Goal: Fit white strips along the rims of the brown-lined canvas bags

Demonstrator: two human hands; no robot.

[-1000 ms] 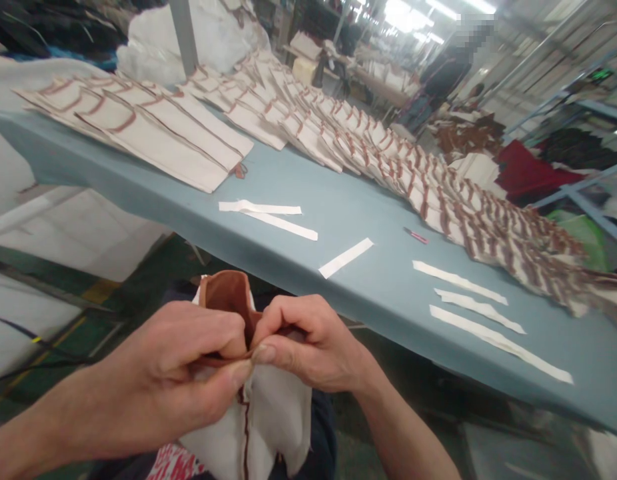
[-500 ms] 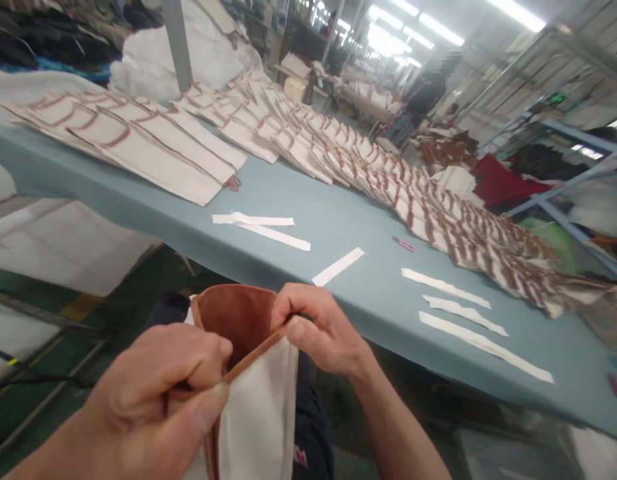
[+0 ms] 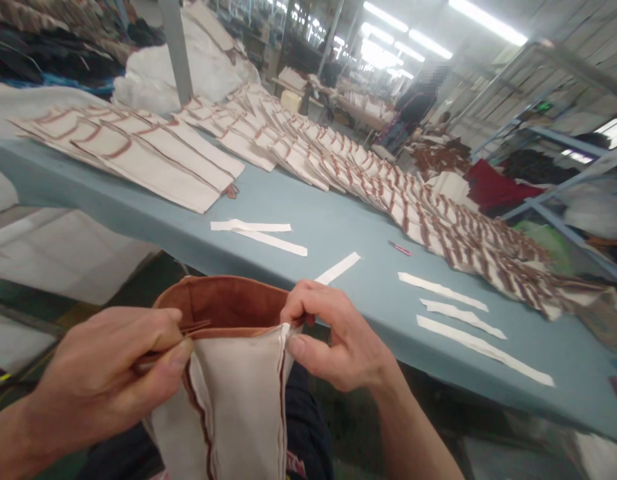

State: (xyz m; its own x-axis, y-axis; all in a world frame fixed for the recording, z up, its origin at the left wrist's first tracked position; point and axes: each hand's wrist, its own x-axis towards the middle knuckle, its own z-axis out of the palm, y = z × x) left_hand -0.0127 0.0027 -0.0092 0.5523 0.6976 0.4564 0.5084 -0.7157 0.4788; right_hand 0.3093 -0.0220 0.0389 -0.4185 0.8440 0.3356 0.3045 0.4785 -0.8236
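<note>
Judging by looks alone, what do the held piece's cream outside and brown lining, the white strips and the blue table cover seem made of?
Cream outside: probably leather or heavy cloth, matte, softly folding.
Brown lining: perhaps suede or imitation, matte, unevenly toned.
White strips: thin, matte fabric or paper; unclear which.
Blue table cover: likely cloth or vinyl, dull, draping softly.

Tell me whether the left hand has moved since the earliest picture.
Yes, leftward: against the crossed white strips on the table, the left hand has shifted left, opening a gap from the right hand along the brown-rimmed fabric.
</note>
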